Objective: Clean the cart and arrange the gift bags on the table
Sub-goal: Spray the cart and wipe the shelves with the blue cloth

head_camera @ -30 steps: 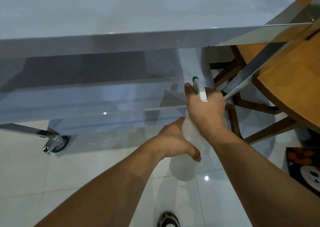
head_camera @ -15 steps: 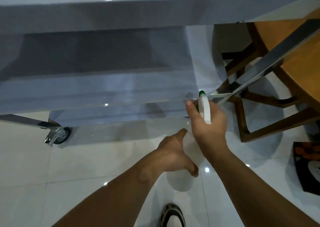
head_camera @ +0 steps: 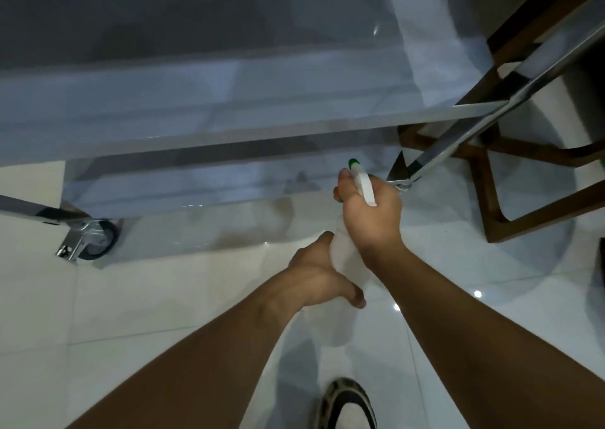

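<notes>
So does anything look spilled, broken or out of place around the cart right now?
Nothing stands out. Both hands, left and right, hold the spray bottle aimed at the cart's lower shelf; the floor shows only glare, no puddle.

I am in a home, in what looks like a dining area. Under me lies a floor point(head_camera: 137, 301) of large glossy white tiles that mirror small ceiling lights. In front of me stands a shiny cart point(head_camera: 229, 101) with grey shelves, a chrome frame and a caster point(head_camera: 95, 242), a household serving trolley more than shop or lab gear. Just beside it to my right is a dark wooden chair point(head_camera: 510, 206) with crossed leg braces. My shoe point(head_camera: 348, 405) shows at the bottom edge, and I hold a spray bottle point(head_camera: 343, 261) of the kind used for house cleaning.
</notes>
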Demonstrator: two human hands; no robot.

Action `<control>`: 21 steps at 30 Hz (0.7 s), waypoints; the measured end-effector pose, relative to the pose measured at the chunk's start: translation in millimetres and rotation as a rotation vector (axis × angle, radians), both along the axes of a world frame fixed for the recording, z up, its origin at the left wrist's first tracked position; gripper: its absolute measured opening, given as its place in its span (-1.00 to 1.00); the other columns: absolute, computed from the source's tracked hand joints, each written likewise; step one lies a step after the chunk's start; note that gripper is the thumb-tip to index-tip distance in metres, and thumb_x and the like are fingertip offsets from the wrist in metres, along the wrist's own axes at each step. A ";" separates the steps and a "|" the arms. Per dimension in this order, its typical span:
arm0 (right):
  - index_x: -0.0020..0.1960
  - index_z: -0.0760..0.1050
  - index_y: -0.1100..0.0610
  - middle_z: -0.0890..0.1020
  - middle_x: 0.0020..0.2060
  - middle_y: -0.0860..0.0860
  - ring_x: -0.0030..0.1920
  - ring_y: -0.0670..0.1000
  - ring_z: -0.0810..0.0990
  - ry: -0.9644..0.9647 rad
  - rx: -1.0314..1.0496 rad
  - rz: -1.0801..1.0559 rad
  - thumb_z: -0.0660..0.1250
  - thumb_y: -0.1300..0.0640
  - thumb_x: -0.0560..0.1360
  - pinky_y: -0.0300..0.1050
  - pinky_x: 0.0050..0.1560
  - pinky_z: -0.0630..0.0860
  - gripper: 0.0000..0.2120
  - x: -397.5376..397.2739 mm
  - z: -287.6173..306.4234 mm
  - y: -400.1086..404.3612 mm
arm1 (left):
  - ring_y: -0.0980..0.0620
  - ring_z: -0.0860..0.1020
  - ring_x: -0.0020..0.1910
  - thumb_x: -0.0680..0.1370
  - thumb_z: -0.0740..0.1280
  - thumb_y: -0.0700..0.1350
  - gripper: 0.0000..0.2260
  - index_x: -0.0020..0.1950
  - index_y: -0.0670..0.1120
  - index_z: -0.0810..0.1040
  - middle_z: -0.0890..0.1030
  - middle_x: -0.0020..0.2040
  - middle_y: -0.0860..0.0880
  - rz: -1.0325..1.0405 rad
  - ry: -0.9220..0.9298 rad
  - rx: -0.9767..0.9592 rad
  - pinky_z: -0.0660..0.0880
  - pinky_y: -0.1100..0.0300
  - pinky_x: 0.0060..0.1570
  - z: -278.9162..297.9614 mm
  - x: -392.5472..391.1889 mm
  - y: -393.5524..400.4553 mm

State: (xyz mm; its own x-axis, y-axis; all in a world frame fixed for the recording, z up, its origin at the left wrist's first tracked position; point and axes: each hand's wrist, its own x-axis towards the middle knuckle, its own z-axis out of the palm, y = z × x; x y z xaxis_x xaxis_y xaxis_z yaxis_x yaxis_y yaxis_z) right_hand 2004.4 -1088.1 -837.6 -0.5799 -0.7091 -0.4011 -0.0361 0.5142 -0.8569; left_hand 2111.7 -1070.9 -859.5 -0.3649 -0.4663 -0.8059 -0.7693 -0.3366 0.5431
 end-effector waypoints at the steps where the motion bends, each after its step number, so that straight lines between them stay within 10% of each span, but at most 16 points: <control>1: -0.09 0.59 0.23 0.67 -0.17 0.22 -0.19 0.16 0.63 0.007 -0.015 0.004 0.34 -0.06 0.61 -0.01 -0.12 0.58 -0.66 0.8 -5.8 -3.2 | -0.06 0.52 0.16 0.21 0.68 -0.04 -0.22 0.32 0.14 0.36 0.54 0.17 0.05 0.003 0.004 -0.015 0.57 -0.07 0.19 -8.5 0.3 -3.4; 13: -0.32 0.50 0.11 0.55 -0.39 0.06 -0.32 0.09 0.53 0.226 -0.177 -0.039 0.34 -0.05 0.60 -0.04 -0.21 0.48 -0.63 -0.6 -77.6 -32.3 | 0.04 0.57 0.11 0.04 0.71 0.06 -0.19 0.23 0.24 0.47 0.62 0.09 0.15 0.007 0.210 -0.155 0.60 0.01 0.06 -104.8 -4.0 -39.7; 21: -0.30 0.47 0.03 0.69 -0.20 0.11 -0.11 0.13 0.67 0.232 -0.187 -0.067 0.33 -0.13 0.58 0.13 0.09 0.61 -0.65 -4.5 -84.6 -54.1 | -0.03 0.58 0.13 0.14 0.70 0.03 -0.29 0.22 0.21 0.50 0.63 0.10 0.10 0.031 0.327 -0.243 0.56 -0.15 0.19 -124.6 -14.9 -61.0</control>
